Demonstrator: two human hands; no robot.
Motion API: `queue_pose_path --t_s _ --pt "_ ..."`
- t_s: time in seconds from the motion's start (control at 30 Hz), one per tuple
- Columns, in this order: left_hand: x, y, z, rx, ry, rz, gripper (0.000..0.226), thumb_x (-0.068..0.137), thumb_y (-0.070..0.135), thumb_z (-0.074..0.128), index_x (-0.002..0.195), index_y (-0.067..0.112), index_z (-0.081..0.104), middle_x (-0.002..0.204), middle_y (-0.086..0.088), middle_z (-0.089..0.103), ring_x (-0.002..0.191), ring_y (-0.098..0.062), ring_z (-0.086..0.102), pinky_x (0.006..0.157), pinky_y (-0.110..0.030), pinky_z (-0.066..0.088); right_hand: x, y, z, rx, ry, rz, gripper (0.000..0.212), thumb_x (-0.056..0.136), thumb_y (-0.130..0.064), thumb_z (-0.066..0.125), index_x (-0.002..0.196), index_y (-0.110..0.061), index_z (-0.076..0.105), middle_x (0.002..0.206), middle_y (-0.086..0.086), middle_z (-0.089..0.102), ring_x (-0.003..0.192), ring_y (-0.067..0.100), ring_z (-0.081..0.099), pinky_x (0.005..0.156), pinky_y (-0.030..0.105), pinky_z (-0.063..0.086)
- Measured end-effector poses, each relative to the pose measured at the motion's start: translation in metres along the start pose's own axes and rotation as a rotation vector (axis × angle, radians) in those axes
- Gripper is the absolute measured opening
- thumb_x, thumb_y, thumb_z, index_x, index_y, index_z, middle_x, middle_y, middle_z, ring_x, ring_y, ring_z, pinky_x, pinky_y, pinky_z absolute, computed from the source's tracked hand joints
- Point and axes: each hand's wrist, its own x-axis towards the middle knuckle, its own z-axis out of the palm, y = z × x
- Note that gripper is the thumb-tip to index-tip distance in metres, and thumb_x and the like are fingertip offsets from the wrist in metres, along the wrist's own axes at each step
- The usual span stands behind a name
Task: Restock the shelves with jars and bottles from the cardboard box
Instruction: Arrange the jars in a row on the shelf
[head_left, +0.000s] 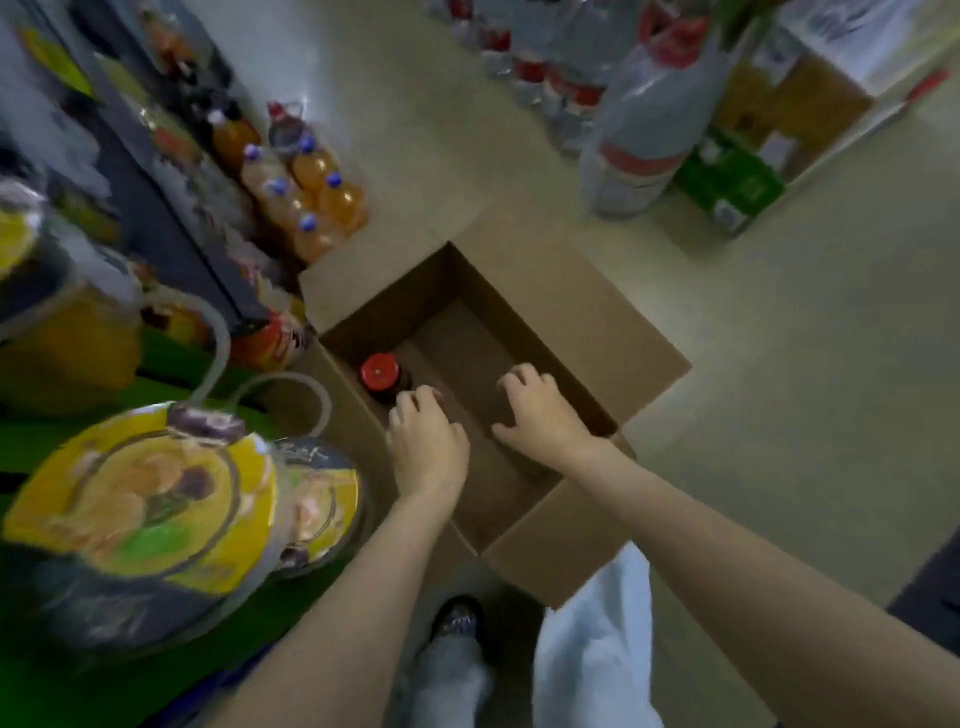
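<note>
Nearing completion: cardboard box (524, 291) holds one visible red-capped bottle (381, 373); left hand (427, 447) and right hand (540, 413) reach in, fingers loosely curled, holding nothing.

Shop aisle, stocked shelves (171, 171), floor rows of drink bottles (311, 192), water packs (644, 124)

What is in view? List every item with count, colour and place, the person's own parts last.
cardboard box: one, brown, open on the floor, centre
red-capped jar: one, dark, in the box's left corner
orange drink bottles: about six, blue caps, floor by the left shelf
yellow-labelled containers: two, near left shelf
water bottle packs: count unclear, clear with red labels, top right
green crate: one, right
left hand: inside the box, fingertips by the jar
right hand: inside the box, holding nothing
shoe: one, dark, bottom centre
</note>
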Motion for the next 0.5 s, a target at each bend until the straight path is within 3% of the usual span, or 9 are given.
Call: queue_pose_path --t_s 0.13,0.27,0.4,0.5 --pt "0.049 -0.025 0.048 0.077 -0.035 -0.123 0.043 0.089 0.014 0.052 0.130 0.008 0.042 0.134 -0.011 0.044 0.127 -0.027 0.038 0.106 -0.036 0.028 0.084 0.012 0.052 -0.024 -0.131 -0.181 0.067 0.088 -0.024 0.062 0.143 -0.009 0.029 0.148 0.009 0.032 0.135 0.030 0.030 0.107 0.042 0.037" --pt "0.090 -0.045 0.077 0.012 0.082 -0.218 0.042 0.089 0.013 0.051 0.131 0.014 0.044 0.135 -0.006 0.045 0.128 -0.023 0.039 0.108 -0.038 0.027 0.150 0.013 0.106 -0.034 -0.148 -0.272 0.078 0.084 -0.021 0.067 0.147 -0.013 0.021 0.155 0.007 0.021 0.141 0.027 0.022 0.111 0.042 0.033" --pt "0.104 -0.073 0.097 -0.046 0.188 -0.280 0.038 0.090 0.012 0.049 0.128 0.017 0.046 0.133 -0.003 0.047 0.128 -0.019 0.039 0.109 -0.037 0.026 0.216 -0.010 0.151 -0.078 -0.184 -0.376 0.096 0.079 -0.019 0.073 0.150 -0.018 0.008 0.159 0.004 0.001 0.141 0.037 0.016 0.108 0.051 0.033" --pt "0.108 -0.085 0.110 -0.100 0.266 -0.333 0.036 0.090 0.012 0.049 0.125 0.019 0.048 0.132 0.000 0.048 0.127 -0.015 0.038 0.106 -0.034 0.031 0.254 -0.037 0.169 -0.160 -0.157 -0.522 0.094 0.081 -0.024 0.071 0.150 -0.026 0.006 0.159 0.000 -0.002 0.140 0.040 0.016 0.106 0.052 0.035"
